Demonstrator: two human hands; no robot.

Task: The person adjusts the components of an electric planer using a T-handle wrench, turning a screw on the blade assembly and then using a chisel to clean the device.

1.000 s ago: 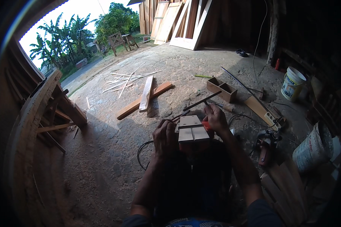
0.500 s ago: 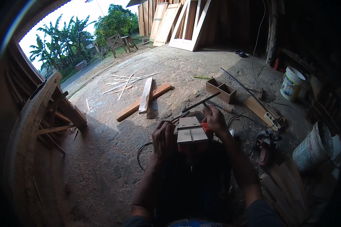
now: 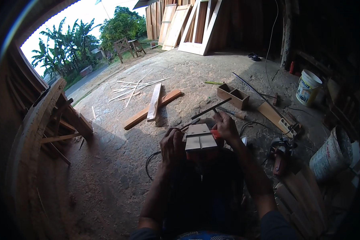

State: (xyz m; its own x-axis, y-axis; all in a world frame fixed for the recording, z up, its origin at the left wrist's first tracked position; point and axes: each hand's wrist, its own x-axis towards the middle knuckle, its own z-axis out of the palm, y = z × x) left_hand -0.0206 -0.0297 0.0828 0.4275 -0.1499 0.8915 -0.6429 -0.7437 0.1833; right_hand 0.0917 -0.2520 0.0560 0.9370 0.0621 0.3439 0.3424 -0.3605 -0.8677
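The fingers of the left hand (image 3: 171,143) are bent against the left edge of the planer (image 3: 200,143); whether they grip it cannot be determined. The fingers of the right hand (image 3: 227,127) are closed on the short stem of a dark T-shaped bar (image 3: 206,111), whose crosspiece slants beyond the planer's far edge. The planer lies between the two hands, flat sole upward, its red body showing beside the right fingers. It is in front of the person's lap; its support is too dark to make out.

Outward, on the floor (image 3: 108,160), a wooden-handled tool (image 3: 239,115) lies just beyond the right hand, with a divided wooden box (image 3: 237,105) behind it. Toward the floor's right side are a power strip (image 3: 287,126), a dark red power tool (image 3: 282,158), a white bucket (image 3: 309,88) standing upright and a second bucket (image 3: 327,158), tilted.

Ahead and left of the hands, a pale board (image 3: 154,103) lies across a reddish plank (image 3: 138,118); thin strips (image 3: 124,91) are scattered behind. At the floor's far edge a pale frame (image 3: 210,30) leans. A heavy bench (image 3: 26,140) occupies the left side.
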